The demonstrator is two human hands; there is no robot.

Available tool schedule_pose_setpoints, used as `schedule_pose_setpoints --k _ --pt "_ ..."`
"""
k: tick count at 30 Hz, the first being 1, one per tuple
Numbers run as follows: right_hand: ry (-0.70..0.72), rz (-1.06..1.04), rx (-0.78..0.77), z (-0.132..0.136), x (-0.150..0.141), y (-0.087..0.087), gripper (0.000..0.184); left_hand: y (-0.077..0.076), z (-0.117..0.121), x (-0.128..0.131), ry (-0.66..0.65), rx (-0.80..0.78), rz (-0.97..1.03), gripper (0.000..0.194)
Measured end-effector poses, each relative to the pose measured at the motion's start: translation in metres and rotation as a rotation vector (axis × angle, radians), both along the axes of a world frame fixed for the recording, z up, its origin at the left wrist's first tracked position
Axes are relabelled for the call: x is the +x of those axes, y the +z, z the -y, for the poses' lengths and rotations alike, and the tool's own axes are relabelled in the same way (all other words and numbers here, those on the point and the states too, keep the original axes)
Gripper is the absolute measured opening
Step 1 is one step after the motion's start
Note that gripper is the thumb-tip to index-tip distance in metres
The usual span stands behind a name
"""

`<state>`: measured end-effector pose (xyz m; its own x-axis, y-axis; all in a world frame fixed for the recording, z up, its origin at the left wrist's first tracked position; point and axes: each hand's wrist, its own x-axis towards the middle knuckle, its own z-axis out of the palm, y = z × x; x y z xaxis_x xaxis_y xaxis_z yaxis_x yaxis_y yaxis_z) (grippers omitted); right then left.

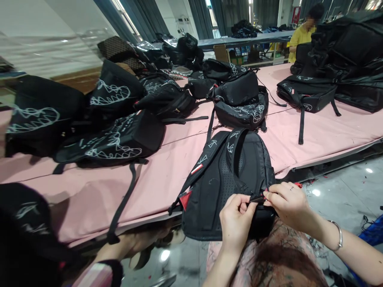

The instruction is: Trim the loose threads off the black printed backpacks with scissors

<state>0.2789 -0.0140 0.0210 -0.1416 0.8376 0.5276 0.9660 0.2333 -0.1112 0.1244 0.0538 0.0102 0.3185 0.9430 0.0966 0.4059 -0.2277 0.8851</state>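
A black backpack (206, 207) lies at the table's near edge with its padded back panel facing up. White line drawings and a small red-and-white label mark its shoulder strap (206, 159). By the pack's lower right side, my left hand (236, 219) pinches a short black strap (256, 198) between thumb and fingers. My right hand (285, 201) grips the same strap close to its other end, where a bit of red shows. Whether a buckle sits between my fingertips is too small to tell. A red tab (185, 200) pokes out at the pack's left side.
Several black backpacks (119, 139) with white drawings cover the left of the pink table (143, 199); more (239, 93) lie beyond mine. A large black pile (353, 52) stands at right. Another person's arm (116, 249) reaches in at lower left. A person in yellow (301, 38) stands far back.
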Motion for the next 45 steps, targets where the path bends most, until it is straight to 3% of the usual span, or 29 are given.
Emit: schedule_pose_setpoints --k 10,15,19,22,25,28,30,36,39,42,45 --pt "0.020 -0.002 0.024 -0.001 0.000 0.000 0.017 0.005 0.002 0.002 -0.023 0.033 -0.030 0.008" --pt "0.028 -0.089 0.063 -0.003 0.001 -0.002 0.014 0.004 0.002 0.003 -0.023 -0.021 -0.020 0.012" --pt "0.010 -0.479 0.050 -0.005 0.002 -0.010 0.010 0.001 -0.004 0.002 -0.030 -0.266 0.127 0.019" --pt "-0.067 -0.807 -0.108 -0.007 -0.005 -0.021 0.016 -0.003 -0.009 0.000 -0.059 -0.486 0.249 0.031" --pt "-0.077 -0.886 -0.252 -0.009 -0.019 -0.037 0.027 -0.010 -0.014 -0.003 -0.087 -0.676 0.360 0.044" --pt "-0.151 -0.916 -0.264 -0.012 -0.031 -0.052 0.014 -0.015 -0.017 -0.005 -0.104 -0.832 0.461 0.048" --pt "-0.179 -0.981 -0.250 -0.013 -0.034 -0.059 0.017 -0.017 -0.018 -0.005 -0.114 -0.957 0.533 0.048" --pt "-0.136 -1.163 -0.280 -0.017 -0.030 -0.065 0.016 -0.015 -0.018 -0.004 -0.092 -1.273 0.773 0.043" --pt "-0.131 -1.211 -0.305 -0.018 -0.029 -0.062 0.015 -0.013 -0.016 -0.004 -0.093 -1.272 0.828 0.040" --pt "-0.151 -1.205 -0.315 -0.014 -0.030 -0.057 0.013 -0.011 -0.013 -0.005 -0.106 -1.125 0.818 0.033" --pt "-0.204 -1.161 -0.293 -0.003 -0.028 -0.050 0.027 -0.013 -0.010 -0.007 -0.142 -1.013 0.777 0.026"
